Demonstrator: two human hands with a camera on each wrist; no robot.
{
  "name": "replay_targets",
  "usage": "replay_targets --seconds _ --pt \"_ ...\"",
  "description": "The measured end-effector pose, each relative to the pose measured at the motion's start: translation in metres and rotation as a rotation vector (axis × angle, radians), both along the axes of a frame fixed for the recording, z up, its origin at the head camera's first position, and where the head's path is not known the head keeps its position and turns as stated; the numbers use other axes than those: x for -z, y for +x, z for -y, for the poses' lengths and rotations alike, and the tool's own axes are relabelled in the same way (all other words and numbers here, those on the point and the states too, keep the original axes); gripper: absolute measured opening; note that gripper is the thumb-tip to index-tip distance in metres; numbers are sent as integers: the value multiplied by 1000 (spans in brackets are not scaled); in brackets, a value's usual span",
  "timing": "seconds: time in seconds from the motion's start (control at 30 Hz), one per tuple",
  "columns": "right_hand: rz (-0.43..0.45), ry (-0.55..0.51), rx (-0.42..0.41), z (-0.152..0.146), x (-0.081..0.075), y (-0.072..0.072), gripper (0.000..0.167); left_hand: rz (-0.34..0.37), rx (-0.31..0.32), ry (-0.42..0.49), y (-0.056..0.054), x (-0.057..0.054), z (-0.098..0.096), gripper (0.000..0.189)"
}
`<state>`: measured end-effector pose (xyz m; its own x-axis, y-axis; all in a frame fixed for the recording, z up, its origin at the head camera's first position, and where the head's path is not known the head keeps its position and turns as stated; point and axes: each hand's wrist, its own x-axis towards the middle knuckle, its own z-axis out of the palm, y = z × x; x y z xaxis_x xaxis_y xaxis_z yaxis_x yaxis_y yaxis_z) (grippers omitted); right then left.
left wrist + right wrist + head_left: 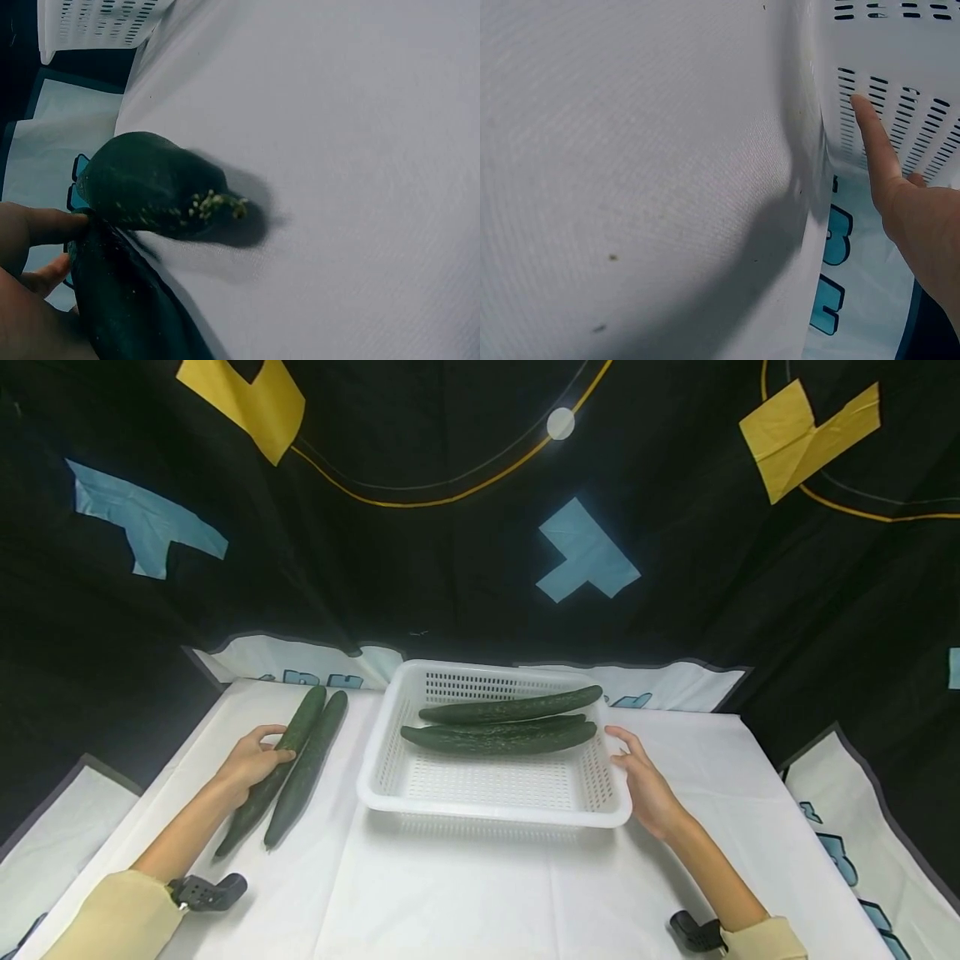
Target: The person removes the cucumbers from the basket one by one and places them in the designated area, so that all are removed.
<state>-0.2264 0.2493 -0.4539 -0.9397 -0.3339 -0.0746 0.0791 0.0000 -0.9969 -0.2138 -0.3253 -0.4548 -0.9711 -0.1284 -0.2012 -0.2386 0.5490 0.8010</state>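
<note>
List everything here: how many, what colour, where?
Backdrop: one, black with yellow and blue patches, white lettered border, behind
Tablecloth: one, white, before the backdrop
Basket: one, white, on the tablecloth
Basket cucumbers: three, dark green, inside it
Loose cucumbers: two, dark green, left of the basket
Wrist cameras: two, black, one per wrist
Sleeves: two, beige, on both arms
Left hand: one, gripping the outer cucumber
Right hand: one, touching the basket's right side

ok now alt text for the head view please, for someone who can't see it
A left hand grips the left one of two green cucumbers on a white cloth; the right hand touches a white perforated basket holding three more cucumbers. Behind hangs a black backdrop.
</note>
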Motion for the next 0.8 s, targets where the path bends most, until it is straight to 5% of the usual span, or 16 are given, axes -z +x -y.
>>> replay_targets --seconds 0.8 --pt "6 -10 2 0 -1 0 54 50 8 -40 2 -9 13 72"
